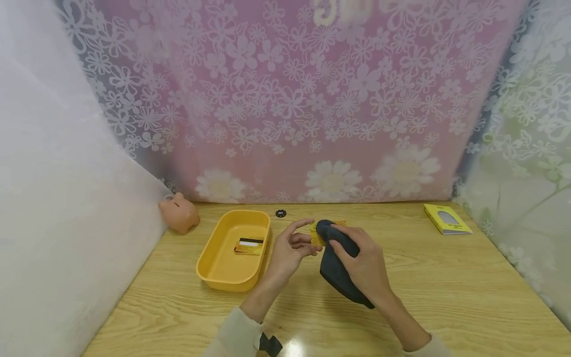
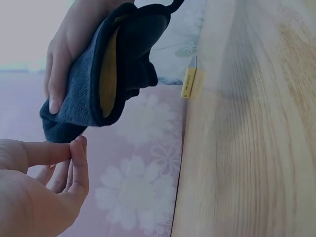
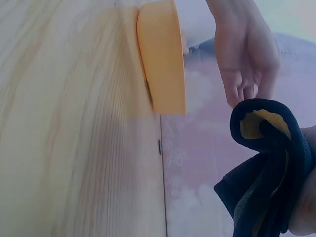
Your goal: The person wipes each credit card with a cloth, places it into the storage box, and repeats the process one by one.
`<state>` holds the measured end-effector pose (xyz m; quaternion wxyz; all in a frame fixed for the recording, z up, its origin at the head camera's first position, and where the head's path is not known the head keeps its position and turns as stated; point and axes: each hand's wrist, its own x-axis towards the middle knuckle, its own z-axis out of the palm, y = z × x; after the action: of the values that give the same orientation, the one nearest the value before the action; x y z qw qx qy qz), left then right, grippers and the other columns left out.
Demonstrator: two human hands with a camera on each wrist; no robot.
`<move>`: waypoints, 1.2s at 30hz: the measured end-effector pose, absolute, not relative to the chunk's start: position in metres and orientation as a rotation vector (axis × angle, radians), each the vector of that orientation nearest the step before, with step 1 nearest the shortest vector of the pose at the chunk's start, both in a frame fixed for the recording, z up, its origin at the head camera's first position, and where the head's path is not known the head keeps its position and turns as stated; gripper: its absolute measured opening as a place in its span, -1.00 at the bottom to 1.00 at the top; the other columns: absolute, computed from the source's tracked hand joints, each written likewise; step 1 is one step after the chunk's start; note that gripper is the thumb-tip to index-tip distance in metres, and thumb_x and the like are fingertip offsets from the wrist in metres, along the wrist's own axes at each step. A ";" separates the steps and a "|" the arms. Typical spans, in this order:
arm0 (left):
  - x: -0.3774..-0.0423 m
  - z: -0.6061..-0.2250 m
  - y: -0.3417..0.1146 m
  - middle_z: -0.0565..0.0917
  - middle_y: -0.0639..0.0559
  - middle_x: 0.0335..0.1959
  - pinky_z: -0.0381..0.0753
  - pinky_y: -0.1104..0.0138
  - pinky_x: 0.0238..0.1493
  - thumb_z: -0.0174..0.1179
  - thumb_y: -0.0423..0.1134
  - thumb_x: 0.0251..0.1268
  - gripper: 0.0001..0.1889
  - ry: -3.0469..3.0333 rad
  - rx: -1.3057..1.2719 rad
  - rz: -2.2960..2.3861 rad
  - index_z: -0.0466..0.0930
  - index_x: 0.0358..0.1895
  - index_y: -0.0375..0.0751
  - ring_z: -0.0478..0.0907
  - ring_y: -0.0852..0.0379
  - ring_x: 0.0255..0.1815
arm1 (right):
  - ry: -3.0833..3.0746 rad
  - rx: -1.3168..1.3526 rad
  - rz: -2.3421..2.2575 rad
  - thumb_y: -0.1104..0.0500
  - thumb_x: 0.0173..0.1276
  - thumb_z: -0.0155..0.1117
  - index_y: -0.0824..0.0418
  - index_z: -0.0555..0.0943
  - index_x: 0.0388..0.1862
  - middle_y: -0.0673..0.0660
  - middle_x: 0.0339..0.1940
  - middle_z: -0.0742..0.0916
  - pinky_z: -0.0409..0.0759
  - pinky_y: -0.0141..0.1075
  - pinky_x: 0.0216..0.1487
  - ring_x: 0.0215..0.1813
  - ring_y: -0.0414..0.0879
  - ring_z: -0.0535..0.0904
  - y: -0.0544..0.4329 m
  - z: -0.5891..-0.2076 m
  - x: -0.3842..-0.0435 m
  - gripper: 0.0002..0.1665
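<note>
My left hand [image 1: 285,253] pinches the edge of a gold-coloured card [image 1: 314,237], held up above the table. A dark blue cloth [image 1: 336,267] is gripped by my right hand [image 1: 368,265] and folded over the card, hiding most of it. In the left wrist view the cloth [image 2: 81,94] shows a yellowish inner face, and my left thumb and fingertips meet just below its edge. The right wrist view shows the cloth [image 3: 266,163] curled under my left hand [image 3: 247,49].
A yellow tray [image 1: 206,263] with several cards [image 1: 248,246] stands on the left. Behind it is a piggy bank [image 1: 179,214]. A black round chip [image 1: 280,213] lies near the back edge, and a yellow box [image 1: 447,219] at the far right. A dark object [image 1: 270,344] shows beside my left sleeve.
</note>
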<state>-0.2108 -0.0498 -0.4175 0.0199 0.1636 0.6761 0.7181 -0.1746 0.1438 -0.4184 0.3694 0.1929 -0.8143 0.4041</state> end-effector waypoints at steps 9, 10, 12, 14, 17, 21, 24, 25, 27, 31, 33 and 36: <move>-0.211 -0.417 -0.051 0.72 -0.09 -0.24 0.80 0.11 -0.04 0.28 -0.59 0.34 -0.38 2.057 0.468 2.248 0.58 0.40 0.02 0.77 -0.23 -0.10 | -2.116 0.348 1.042 0.33 0.30 0.53 0.19 0.74 0.18 0.14 0.05 0.79 0.41 -0.77 0.09 0.06 0.09 0.72 0.177 -0.421 -0.174 -0.54; -0.211 -0.418 -0.052 0.72 -0.15 -0.21 0.80 0.11 -0.03 0.27 -0.59 0.34 -0.37 2.054 0.477 2.241 0.56 0.41 0.01 0.77 -0.26 -0.08 | -2.122 0.330 1.046 0.32 0.30 0.53 0.20 0.74 0.18 0.15 0.06 0.79 0.41 -0.78 0.08 0.07 0.10 0.72 0.181 -0.423 -0.175 -0.55; -0.214 -0.420 -0.054 0.71 -0.25 -0.17 0.79 0.04 0.03 0.26 -0.60 0.35 -0.37 2.048 0.487 2.230 0.55 0.42 0.01 0.75 -0.31 -0.04 | -2.137 0.299 1.052 0.30 0.32 0.52 0.21 0.73 0.18 0.18 0.06 0.78 0.42 -0.79 0.06 0.07 0.12 0.72 0.189 -0.426 -0.177 -0.56; -0.217 -0.424 -0.057 0.70 -0.33 -0.14 0.77 0.01 0.07 0.26 -0.61 0.35 -0.36 2.046 0.494 2.220 0.53 0.43 -0.01 0.75 -0.32 -0.03 | -2.149 0.277 1.061 0.28 0.33 0.52 0.22 0.73 0.18 0.19 0.07 0.78 0.41 -0.79 0.04 0.07 0.14 0.72 0.196 -0.431 -0.179 -0.57; -0.219 -0.429 -0.062 0.70 -0.36 -0.13 0.75 -0.01 0.12 0.27 -0.60 0.35 -0.35 2.034 0.479 2.204 0.51 0.45 -0.02 0.77 -0.24 -0.05 | -2.163 0.256 1.071 0.27 0.35 0.51 0.24 0.73 0.17 0.21 0.08 0.78 0.41 -0.79 0.03 0.07 0.15 0.72 0.204 -0.437 -0.180 -0.59; -0.220 -0.431 -0.061 0.71 -0.38 -0.11 0.74 -0.03 0.13 0.28 -0.60 0.34 -0.35 2.028 0.442 2.209 0.52 0.45 -0.02 0.78 -0.23 -0.06 | -2.152 0.269 1.097 0.27 0.35 0.51 0.23 0.73 0.17 0.20 0.08 0.78 0.42 -0.79 0.02 0.07 0.14 0.73 0.204 -0.437 -0.179 -0.59; -0.220 -0.431 -0.056 0.72 -0.32 -0.12 0.75 -0.01 0.11 0.28 -0.59 0.35 -0.36 2.028 0.417 2.220 0.54 0.43 0.00 0.76 -0.28 -0.03 | -2.129 0.314 1.127 0.28 0.34 0.52 0.20 0.73 0.18 0.16 0.09 0.78 0.49 -0.75 0.00 0.05 0.13 0.73 0.197 -0.431 -0.175 -0.57; -0.219 -0.430 -0.054 0.73 -0.30 -0.13 0.76 0.02 0.09 0.29 -0.58 0.35 -0.37 2.034 0.412 2.221 0.54 0.43 0.01 0.76 -0.27 -0.02 | -2.119 0.332 1.140 0.29 0.33 0.52 0.18 0.73 0.19 0.15 0.09 0.78 0.52 -0.73 -0.01 0.05 0.12 0.73 0.194 -0.428 -0.174 -0.57; -0.219 -0.429 -0.051 0.73 -0.28 -0.15 0.78 0.06 0.06 0.29 -0.57 0.34 -0.37 2.042 0.418 2.225 0.55 0.42 0.01 0.77 -0.27 -0.04 | -2.105 0.373 1.164 0.30 0.33 0.52 0.14 0.73 0.20 0.11 0.09 0.78 0.58 -0.68 -0.05 0.03 0.08 0.74 0.185 -0.424 -0.172 -0.55; -0.219 -0.426 -0.046 0.74 -0.25 -0.19 0.78 0.03 0.05 0.30 -0.57 0.33 -0.38 2.065 0.432 2.223 0.55 0.42 -0.02 0.78 -0.23 -0.09 | -2.097 0.473 1.186 0.29 0.33 0.52 0.10 0.73 0.20 0.07 0.08 0.78 0.70 -0.51 -0.07 0.02 0.02 0.75 0.164 -0.419 -0.170 -0.54; -0.218 -0.426 -0.043 0.76 -0.24 -0.18 0.78 0.04 0.04 0.29 -0.58 0.33 -0.38 2.075 0.437 2.216 0.54 0.43 -0.06 0.78 -0.21 -0.11 | -2.097 0.521 1.199 0.30 0.34 0.51 0.11 0.73 0.20 0.07 0.05 0.78 0.75 -0.39 -0.10 -0.02 0.00 0.75 0.154 -0.421 -0.169 -0.55; -0.216 -0.426 -0.039 0.79 -0.22 -0.14 0.78 0.12 0.02 0.27 -0.58 0.34 -0.40 2.094 0.436 2.200 0.54 0.42 -0.10 0.78 -0.13 -0.14 | -2.108 0.566 1.211 0.29 0.35 0.51 0.11 0.73 0.21 0.07 0.03 0.78 0.79 -0.24 -0.10 -0.01 0.00 0.75 0.143 -0.424 -0.169 -0.55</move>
<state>-0.2158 -0.0387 -0.4259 0.0366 0.1419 0.6820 0.7166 -0.1691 0.1433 -0.4241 0.3171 0.2151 -0.8009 0.4602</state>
